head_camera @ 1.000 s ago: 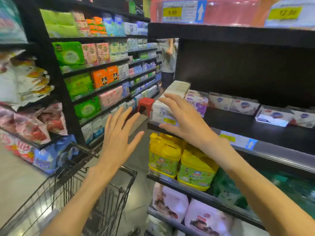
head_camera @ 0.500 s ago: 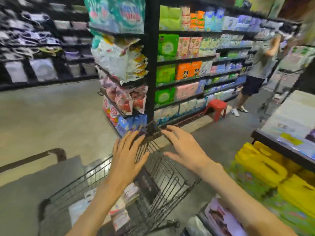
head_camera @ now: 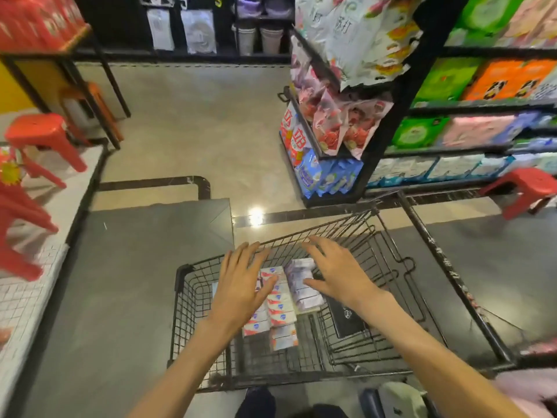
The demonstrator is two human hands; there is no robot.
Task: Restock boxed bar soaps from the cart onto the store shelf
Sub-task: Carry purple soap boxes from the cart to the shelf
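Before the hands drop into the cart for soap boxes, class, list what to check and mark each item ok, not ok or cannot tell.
1. Left hand free and open: ok.
2. Right hand free and open: ok.
3. Soap boxes in the cart: ok, red-and-white rows beside a purple stack.
4. Both hands above the boxes: ok.
5. Boxes undamaged: cannot tell, too blurred.
6. Target shelf in view: not ok.

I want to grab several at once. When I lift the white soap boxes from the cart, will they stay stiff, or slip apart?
The soap boxes look like flat-sided cartons, so each probably stays stiff. They lie loose in a row in the cart, apparently unbound, so a handful may slide apart unless squeezed from both ends. Both the left hand and right hand are open above them.
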